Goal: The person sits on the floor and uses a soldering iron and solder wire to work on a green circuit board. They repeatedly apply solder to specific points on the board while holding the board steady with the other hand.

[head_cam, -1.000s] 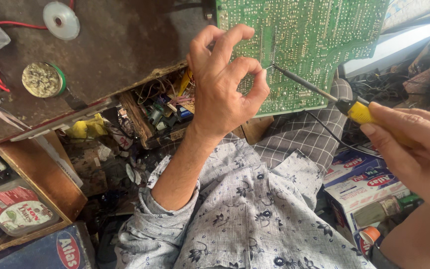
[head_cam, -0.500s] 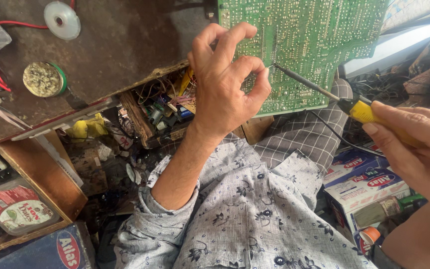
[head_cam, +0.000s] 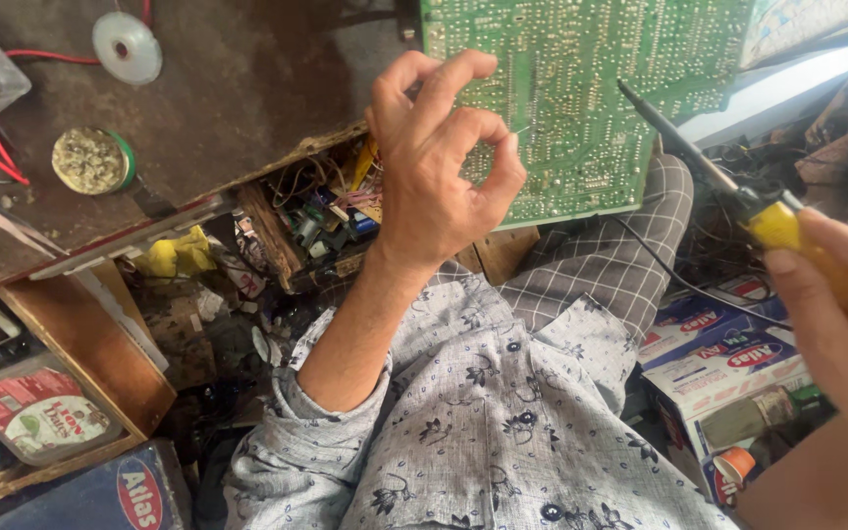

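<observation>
Far to the left of the left hand, a clear-lidded tray (head_cam: 36, 420) holding a printed red and green packet is sitting on a low shelf. Up and left of that hand, a small round tin (head_cam: 90, 160) filled with crusty yellowish residue is resting on the worn wooden bench (head_cam: 238, 88), with a silver solder spool (head_cam: 127, 46) lying beyond it. Just beside the wrist, an open drawer (head_cam: 321, 221) is spilling over with wires and small parts. The left hand (head_cam: 439, 162) is pinching a thin strand of solder between thumb and forefinger against the green circuit board (head_cam: 581, 88). The right hand (head_cam: 831, 324) is closing around the yellow handle of a soldering iron (head_cam: 714, 167), whose tip is hovering near the board's right part. Below that hand, cardboard boxes (head_cam: 728, 368) are lying stacked.
</observation>
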A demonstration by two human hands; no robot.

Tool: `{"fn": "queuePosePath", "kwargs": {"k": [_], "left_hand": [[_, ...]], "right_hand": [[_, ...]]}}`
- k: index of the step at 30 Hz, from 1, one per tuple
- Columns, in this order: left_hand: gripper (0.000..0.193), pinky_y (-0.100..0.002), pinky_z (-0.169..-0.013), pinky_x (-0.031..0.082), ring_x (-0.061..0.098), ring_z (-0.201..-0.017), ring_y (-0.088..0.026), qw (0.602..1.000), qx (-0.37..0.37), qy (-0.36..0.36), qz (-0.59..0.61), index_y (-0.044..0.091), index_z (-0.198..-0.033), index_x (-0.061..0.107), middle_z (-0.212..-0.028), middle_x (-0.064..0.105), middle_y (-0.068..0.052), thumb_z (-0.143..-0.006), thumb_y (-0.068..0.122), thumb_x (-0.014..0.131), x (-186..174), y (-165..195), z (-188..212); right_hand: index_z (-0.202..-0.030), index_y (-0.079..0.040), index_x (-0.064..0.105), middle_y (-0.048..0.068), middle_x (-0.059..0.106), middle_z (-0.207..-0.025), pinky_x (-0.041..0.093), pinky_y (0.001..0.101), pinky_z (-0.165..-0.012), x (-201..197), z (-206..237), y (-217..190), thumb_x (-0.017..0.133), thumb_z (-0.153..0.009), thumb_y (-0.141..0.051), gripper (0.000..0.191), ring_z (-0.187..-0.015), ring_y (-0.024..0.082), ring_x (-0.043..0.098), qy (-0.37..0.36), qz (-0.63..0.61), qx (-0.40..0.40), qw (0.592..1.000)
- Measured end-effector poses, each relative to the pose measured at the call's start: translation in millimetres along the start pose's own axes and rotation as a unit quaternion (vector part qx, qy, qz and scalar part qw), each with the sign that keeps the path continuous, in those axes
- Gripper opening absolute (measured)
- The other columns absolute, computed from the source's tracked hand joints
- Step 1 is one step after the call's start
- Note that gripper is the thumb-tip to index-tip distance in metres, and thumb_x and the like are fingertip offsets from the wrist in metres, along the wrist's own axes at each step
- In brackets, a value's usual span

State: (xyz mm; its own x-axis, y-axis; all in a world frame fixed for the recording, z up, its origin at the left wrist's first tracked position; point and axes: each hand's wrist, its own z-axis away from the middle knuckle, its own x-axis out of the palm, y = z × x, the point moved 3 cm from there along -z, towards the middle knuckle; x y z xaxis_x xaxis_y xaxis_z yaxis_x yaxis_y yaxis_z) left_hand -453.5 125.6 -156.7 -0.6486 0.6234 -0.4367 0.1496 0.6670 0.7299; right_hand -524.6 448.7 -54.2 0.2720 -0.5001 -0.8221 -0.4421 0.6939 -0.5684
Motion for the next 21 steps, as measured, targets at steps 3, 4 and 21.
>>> {"fn": "queuePosePath", "kwargs": {"k": [3, 4, 21], "left_hand": [[0.01, -0.044, -0.109, 0.033, 0.046, -0.129, -0.027, 1.0, 0.0, -0.005, 0.001, 0.013, -0.085, 0.067, -0.138, 0.061, -0.002, -0.086, 0.013, 0.077, -1.9, 2.0, 0.6], [0.01, -0.044, -0.109, 0.033, 0.046, -0.129, -0.027, 1.0, -0.001, -0.006, 0.002, 0.013, -0.085, 0.067, -0.138, 0.061, -0.002, -0.085, 0.013, 0.077, -2.3, 2.1, 0.8], [0.011, -0.045, -0.109, 0.032, 0.044, -0.128, -0.028, 1.0, 0.007, -0.01, 0.005, 0.013, -0.08, 0.066, -0.14, 0.059, -0.005, -0.081, 0.011, 0.077, -2.0, 0.5, 2.2]], "right_hand": [[-0.129, 0.005, 0.069, 0.019, 0.071, -0.112, 0.055, 0.0215, -0.079, 7.7, 8.6, -12.3, 0.076, -0.109, 0.0, 0.022, -0.093, 0.015, 0.07, 0.013, -0.007, -0.014, 1.0], [-0.128, 0.005, 0.069, 0.019, 0.072, -0.111, 0.055, 0.0215, -0.076, 10.8, 9.3, -19.2, 0.078, -0.108, 0.001, 0.022, -0.091, 0.016, 0.07, 0.011, -0.01, -0.015, 1.0], [-0.123, 0.002, 0.073, 0.018, 0.074, -0.103, 0.057, 0.0217, -0.072, 31.4, 0.8, -59.0, 0.081, -0.096, -0.001, 0.028, -0.086, 0.015, 0.073, 0.0, 0.021, -0.026, 0.999]]}}
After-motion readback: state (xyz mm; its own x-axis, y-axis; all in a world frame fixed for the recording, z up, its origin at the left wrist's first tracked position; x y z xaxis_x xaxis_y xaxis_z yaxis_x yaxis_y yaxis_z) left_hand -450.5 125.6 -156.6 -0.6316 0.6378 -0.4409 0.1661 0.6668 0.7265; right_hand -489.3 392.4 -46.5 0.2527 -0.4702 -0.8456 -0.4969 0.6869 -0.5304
